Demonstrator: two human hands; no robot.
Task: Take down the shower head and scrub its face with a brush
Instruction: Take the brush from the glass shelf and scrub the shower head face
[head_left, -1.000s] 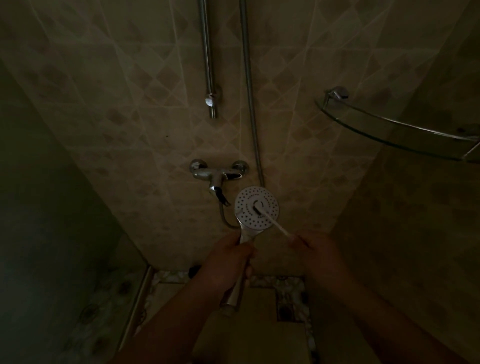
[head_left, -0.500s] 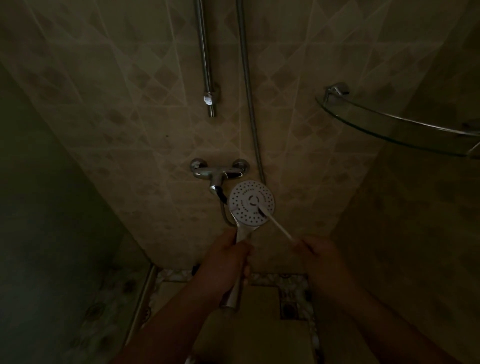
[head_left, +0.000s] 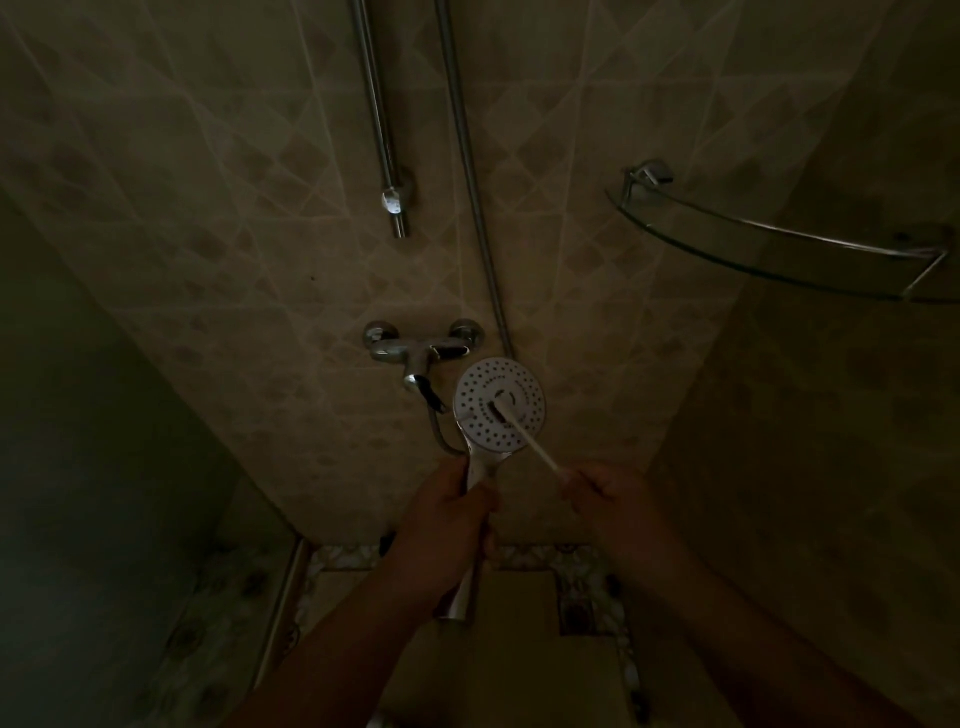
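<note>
Left hand (head_left: 447, 525): my fingers wrap the handle of the shower head (head_left: 500, 405), already down, just below the mixer tap (head_left: 415, 348).
Brush (head_left: 524, 436): bristles apparently on its face.
Right hand (head_left: 608, 493): gripping the brush; scrubbing remains.

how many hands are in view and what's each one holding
2. The left hand grips the handle of the shower head, low centre. The right hand, just beside it, holds the brush, whose tip is on the head's face.
</note>
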